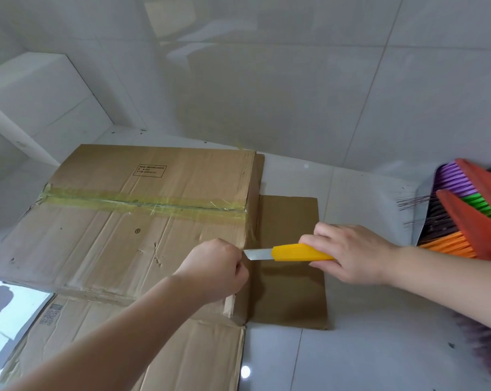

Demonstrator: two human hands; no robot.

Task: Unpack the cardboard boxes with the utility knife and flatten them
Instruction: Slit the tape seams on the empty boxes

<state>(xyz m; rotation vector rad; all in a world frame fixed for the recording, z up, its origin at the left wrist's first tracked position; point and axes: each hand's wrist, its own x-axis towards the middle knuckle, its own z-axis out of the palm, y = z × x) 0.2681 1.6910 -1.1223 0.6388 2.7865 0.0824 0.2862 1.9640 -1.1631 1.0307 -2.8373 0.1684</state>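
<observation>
Head view: your right hand (351, 253) grips the yellow utility knife (292, 252), blade just beside the cardboard box (120, 221) at its right edge. Your left hand (214, 268), fingers curled, pinches that box edge.

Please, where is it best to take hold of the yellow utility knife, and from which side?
Grip the utility knife by its yellow handle, from the right end, as the right hand does. The bare blade sticks out leftward toward the left hand at the cardboard box edge, so probably avoid that end.
</observation>
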